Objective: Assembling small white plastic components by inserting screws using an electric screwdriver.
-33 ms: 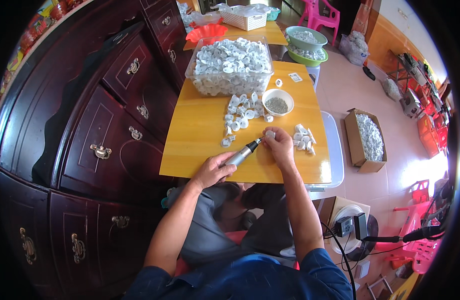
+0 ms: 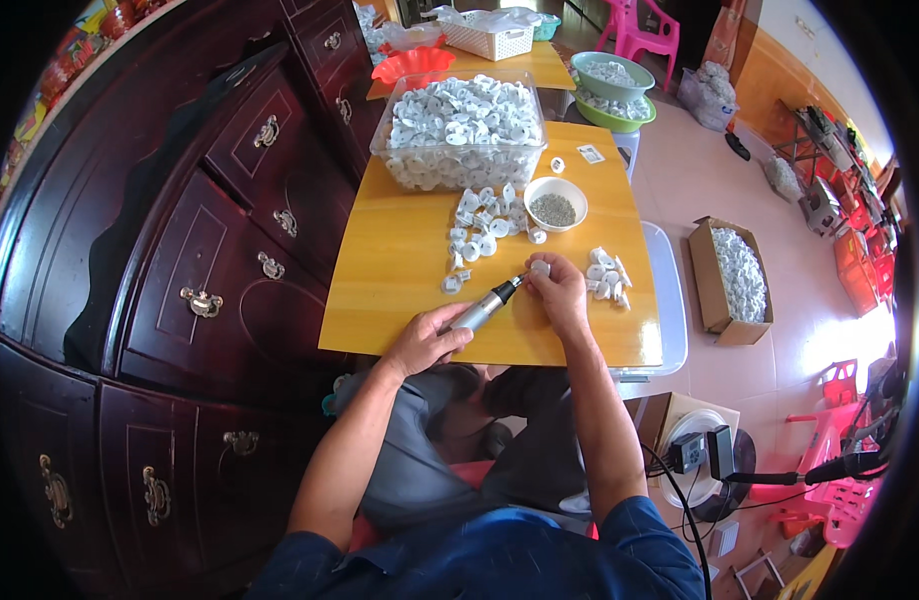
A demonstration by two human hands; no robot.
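Above the table (image 2: pixel 385 290), the right hand (image 2: pixel 563 297) partly obscures a seemingly round piece (image 2: pixel 541 268).

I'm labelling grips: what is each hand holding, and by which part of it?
The left hand holds a pen-shaped tool by its silver rear section; the right hand pinches a small white piece, exactly where is too small to tell.

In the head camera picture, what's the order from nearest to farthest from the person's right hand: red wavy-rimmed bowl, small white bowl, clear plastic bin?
From the right hand:
1. Small white bowl, just beyond the hand.
2. Clear plastic bin, farther back, toward the left.
3. Red wavy-rimmed bowl, behind the bin, also leftward.
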